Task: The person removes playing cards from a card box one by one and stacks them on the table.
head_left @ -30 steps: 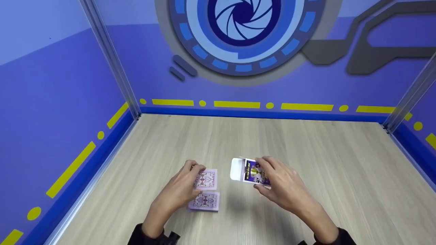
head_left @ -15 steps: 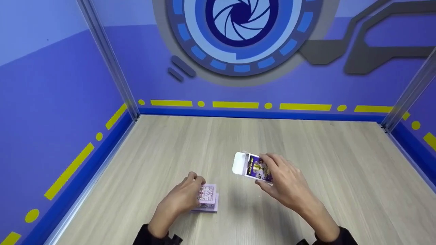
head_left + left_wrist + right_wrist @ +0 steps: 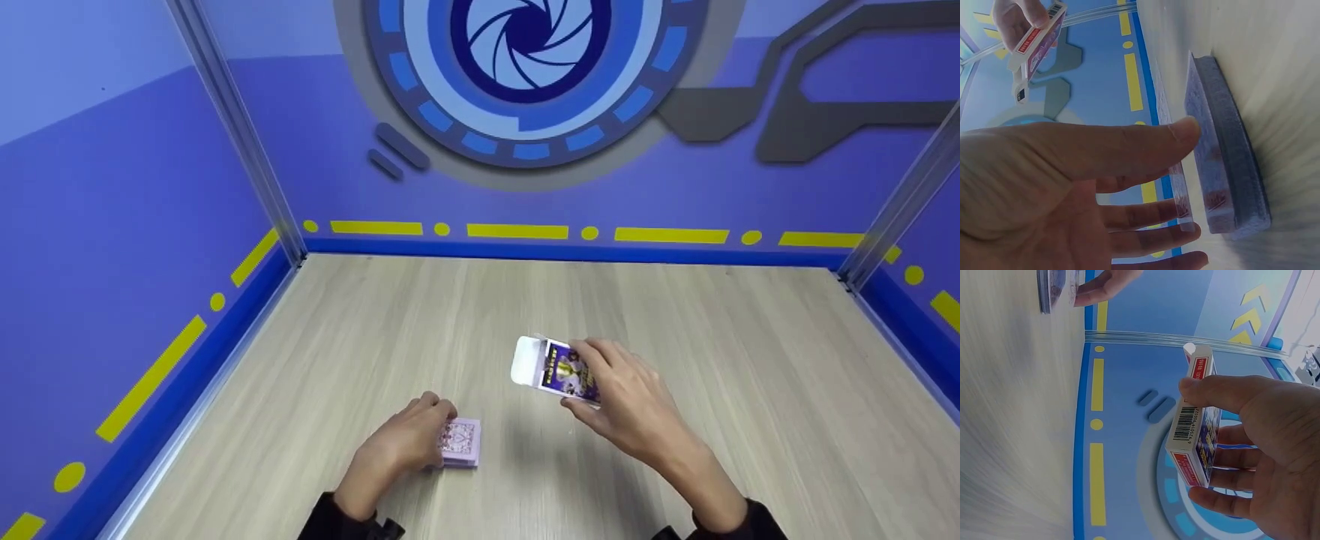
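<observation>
My left hand (image 3: 409, 436) grips the left end of a deck of playing cards (image 3: 460, 441), with patterned pink-purple backs, flat on the table. In the left wrist view the deck (image 3: 1221, 152) shows as two slightly offset layers. My thumb (image 3: 1145, 143) reaches its side, and a thin card-like strip (image 3: 1182, 197) shows by the fingertips; what it is I cannot tell. My right hand (image 3: 628, 397) holds a purple-and-white card box (image 3: 568, 371) above the table, its white end flap (image 3: 527, 361) open toward the left. A barcode (image 3: 1185, 423) marks its side in the right wrist view.
The pale wooden table (image 3: 675, 315) is bounded by a blue back wall (image 3: 375, 195) and side walls. Metal posts (image 3: 240, 127) stand at the corners. Black sleeves (image 3: 337, 517) cover both forearms.
The left hand has brought its packet of cards toward me and down onto the other packet, so both now form one pile. The right hand and box rose slightly, then stayed nearly still.
</observation>
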Motion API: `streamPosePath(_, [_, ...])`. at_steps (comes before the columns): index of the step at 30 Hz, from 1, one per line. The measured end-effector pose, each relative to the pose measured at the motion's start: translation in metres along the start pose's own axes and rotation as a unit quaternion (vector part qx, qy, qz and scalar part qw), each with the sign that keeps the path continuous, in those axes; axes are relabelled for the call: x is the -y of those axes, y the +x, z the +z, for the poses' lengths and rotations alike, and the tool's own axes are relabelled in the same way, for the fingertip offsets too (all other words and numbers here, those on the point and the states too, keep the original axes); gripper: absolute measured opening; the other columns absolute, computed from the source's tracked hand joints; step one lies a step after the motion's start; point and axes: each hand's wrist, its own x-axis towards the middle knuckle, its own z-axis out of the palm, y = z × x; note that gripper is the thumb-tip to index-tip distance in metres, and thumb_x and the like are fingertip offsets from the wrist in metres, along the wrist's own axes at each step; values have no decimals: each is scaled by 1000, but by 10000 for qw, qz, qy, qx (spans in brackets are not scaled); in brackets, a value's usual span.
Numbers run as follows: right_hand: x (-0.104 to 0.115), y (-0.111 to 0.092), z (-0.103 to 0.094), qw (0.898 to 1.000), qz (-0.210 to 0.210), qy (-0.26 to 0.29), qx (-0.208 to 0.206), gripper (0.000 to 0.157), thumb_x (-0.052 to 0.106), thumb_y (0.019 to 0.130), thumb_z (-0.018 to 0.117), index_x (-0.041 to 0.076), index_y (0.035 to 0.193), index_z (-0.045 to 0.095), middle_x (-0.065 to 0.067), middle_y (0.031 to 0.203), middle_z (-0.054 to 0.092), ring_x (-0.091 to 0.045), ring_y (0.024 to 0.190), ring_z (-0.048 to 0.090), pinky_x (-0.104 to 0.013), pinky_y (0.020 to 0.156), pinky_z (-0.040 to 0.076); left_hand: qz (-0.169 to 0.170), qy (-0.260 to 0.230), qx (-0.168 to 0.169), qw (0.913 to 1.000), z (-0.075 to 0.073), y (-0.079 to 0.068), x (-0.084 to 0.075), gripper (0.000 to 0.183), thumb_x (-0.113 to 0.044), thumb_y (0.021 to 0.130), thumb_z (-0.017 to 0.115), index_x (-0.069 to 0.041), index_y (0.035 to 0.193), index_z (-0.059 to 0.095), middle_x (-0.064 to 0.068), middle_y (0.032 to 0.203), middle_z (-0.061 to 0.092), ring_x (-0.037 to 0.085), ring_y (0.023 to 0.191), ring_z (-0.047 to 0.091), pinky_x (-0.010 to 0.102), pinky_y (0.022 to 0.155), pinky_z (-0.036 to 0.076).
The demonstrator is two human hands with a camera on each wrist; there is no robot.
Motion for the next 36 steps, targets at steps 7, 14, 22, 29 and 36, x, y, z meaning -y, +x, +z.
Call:
streamPosePath(7, [0,0,-1,10000,10,13,53,75,32,74,95,4,136,62,-10,127,64,-28,112,63,-51,88,56,-93,17,66,9999,4,2,2,58,3,72,86,-2,127,65,8,114,60,26,105,58,47,95,52])
streamPosePath(14, [-1,-1,-1,10000,-15,0,41,74,32,75,94,4,136,62,-11,127,64,-29,112,64,-50,88,56,-172,171,96,9997,10,5,-1,58,5,71,85,-1,125,65,6,105,57,23,98,54,43,93,52])
streamPosePath(22, [-1,-1,-1,9999,-111,-32,-9,73,32,75,94,4,135,62,-10,125,64,-27,109,64,-47,84,56,-141,314,-33,9994,14,5,-2,56,6,70,84,-1,122,65,5,101,53,21,94,50,40,86,52])
streamPosePath(29, [0,0,-1,10000,-60,-5,62,74,32,75,93,4,136,62,-11,126,64,-27,110,64,-47,85,57,-114,355,-83,9993,13,4,-3,50,8,74,79,0,122,65,6,99,52,21,90,47,39,79,51])
streamPosePath(36, [1,0,0,9999,-51,-6,113,74,33,75,93,5,136,62,-10,126,64,-27,110,64,-47,85,57,-100,298,-64,9995,14,4,-3,42,10,78,75,3,118,64,8,100,51,22,91,47,40,80,51])
